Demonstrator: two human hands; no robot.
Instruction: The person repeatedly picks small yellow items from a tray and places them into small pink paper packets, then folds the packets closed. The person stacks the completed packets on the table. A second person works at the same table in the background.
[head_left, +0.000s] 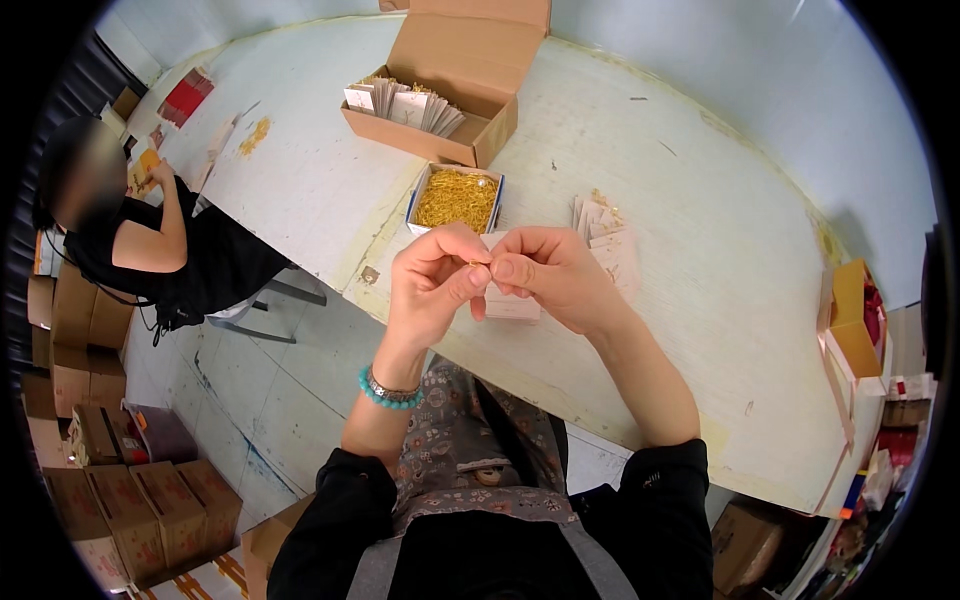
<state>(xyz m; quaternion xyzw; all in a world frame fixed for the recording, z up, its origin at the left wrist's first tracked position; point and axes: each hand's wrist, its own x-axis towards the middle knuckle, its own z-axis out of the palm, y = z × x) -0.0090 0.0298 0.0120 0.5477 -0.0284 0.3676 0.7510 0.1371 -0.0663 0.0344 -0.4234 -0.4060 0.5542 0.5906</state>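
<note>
My left hand (435, 285) and my right hand (555, 275) meet fingertip to fingertip above the near edge of the table. Both are closed in a pinch on a tiny gold-coloured piece (479, 264), too small to make out fully. Below my fingers lies a stack of pale cards (512, 306), partly hidden by my hands. Just beyond my left hand sits a small open box (409, 215) filled with many thin gold-coloured pieces (455, 198). A loose pile of pale cards (607, 240) with gold bits on them spreads past my right hand.
An open cardboard box (495, 130) holding rows of pale cards (410, 105) stands farther back on the white table (700, 300). A yellow box (855, 320) is at the right edge. Another person (150, 235) sits at the left side. Stacked cartons (165, 520) stand on the floor.
</note>
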